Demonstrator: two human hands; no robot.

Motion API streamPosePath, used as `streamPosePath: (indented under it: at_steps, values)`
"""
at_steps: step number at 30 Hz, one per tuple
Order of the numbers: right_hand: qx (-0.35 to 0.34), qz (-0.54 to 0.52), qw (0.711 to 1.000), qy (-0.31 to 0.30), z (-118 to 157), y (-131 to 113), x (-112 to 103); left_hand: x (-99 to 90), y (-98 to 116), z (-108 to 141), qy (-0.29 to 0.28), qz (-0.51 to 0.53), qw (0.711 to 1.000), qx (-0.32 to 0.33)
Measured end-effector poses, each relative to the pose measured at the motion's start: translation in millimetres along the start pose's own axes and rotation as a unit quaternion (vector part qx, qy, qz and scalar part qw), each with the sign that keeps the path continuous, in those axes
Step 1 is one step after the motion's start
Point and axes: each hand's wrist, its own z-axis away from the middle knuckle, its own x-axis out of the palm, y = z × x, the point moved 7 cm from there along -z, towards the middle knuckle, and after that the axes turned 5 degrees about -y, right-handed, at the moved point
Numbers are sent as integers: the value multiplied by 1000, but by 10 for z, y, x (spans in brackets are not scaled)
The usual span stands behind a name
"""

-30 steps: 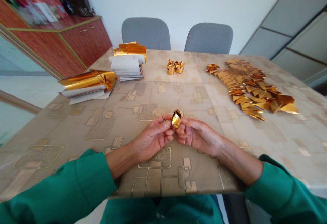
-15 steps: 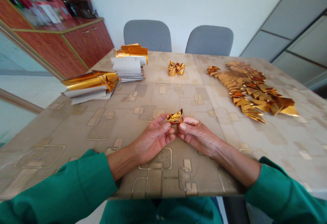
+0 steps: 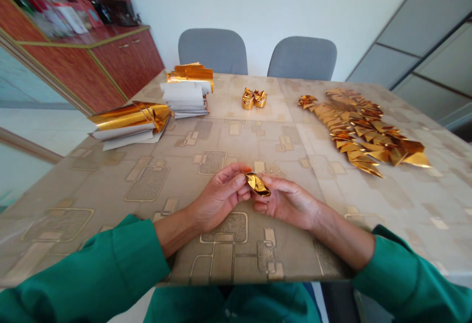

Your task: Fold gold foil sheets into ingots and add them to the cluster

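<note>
A crumpled, folded piece of gold foil (image 3: 257, 184) is pinched between my left hand (image 3: 221, 197) and my right hand (image 3: 285, 202), above the middle of the table's near half. Its shiny side faces up and it lies tilted, its lower end towards my right. Farther back stand two small folded gold foil boat shapes (image 3: 254, 99), side by side. A long heap of gold foil triangles (image 3: 359, 129) lies at the right. At the left are two stacks of gold-backed white paper sheets (image 3: 129, 121) (image 3: 187, 89).
The patterned beige table top (image 3: 236, 156) ends in a straight edge close to my body. Two grey chairs (image 3: 213, 51) (image 3: 302, 57) stand behind its far side. A red-brown cabinet (image 3: 92, 67) with bottles and bags on top stands at the back left.
The foil piece has turned from a level boat shape to a tilted position and sits lower. My right hand has dropped and rotated its fingers around it.
</note>
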Motion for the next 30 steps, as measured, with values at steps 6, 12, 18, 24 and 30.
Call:
streamPosePath:
  at_steps: [6,12,18,24,30]
  values:
    - [-15,28,999,14,12,-15,-29,20,-22,20,-1,4,1000,-22]
    - [18,77,997,-2,31,-19,1,19,28,21,13,-18,1000,3]
    - [30,148,988,9,62,-30,21,-20,-27,12,20,-37,998,-35]
    - [-1,239,970,46,82,-52,68,-25,-69,38,28,-61,996,-55]
    - [-19,276,960,38,83,-47,100,-36,-81,50,38,-65,995,-59]
